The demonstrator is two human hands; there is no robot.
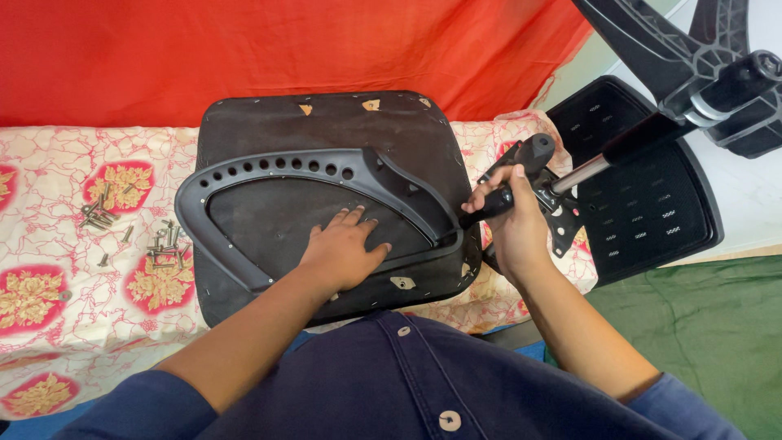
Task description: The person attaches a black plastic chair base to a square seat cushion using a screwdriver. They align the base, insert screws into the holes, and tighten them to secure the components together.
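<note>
A red cloth (285, 49) hangs behind as a backdrop. The work surface wears a cream sheet (57, 244) with red and gold floral medallions (slightly rumpled). Green fabric (700, 326) covers the floor at right.

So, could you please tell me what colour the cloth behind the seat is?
The cloth is plain red-orange, clearest in the head view.

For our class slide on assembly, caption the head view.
Left hand flat on upturned black chair seat; right hand grips black lever handle.
</note>
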